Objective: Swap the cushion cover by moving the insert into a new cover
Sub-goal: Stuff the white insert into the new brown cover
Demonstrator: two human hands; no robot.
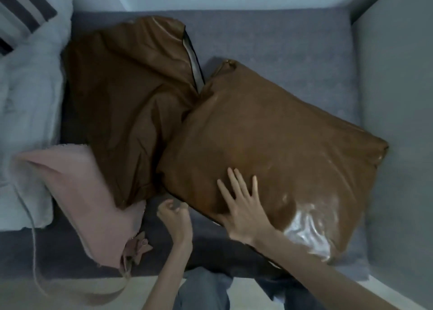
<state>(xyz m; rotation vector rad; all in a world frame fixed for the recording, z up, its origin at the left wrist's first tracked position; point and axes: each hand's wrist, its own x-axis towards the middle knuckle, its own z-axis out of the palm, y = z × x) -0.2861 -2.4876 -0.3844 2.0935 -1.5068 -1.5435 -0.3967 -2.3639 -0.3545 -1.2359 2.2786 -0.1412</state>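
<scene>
Pressing flat with spread fingers, the right hand (243, 206) rests on the plump, shiny brown cushion (281, 150) lying on the grey sofa seat (281, 40); the left hand (174, 218) pinches its near-left edge, beside the limp brown cover (126, 103).

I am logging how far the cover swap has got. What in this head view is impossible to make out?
- What the left hand pinches at the stuffed brown cushion edge: too small, blurred.
- Inside the limp brown cover: its own folds hide it.
- Pink bag: motion blur.
- Striped fabric: cut off by the frame edge.

Glossy brown leather-like cushion (276, 150), matt grey sofa fabric (293, 40), possibly suede pink bag (77, 192)
</scene>
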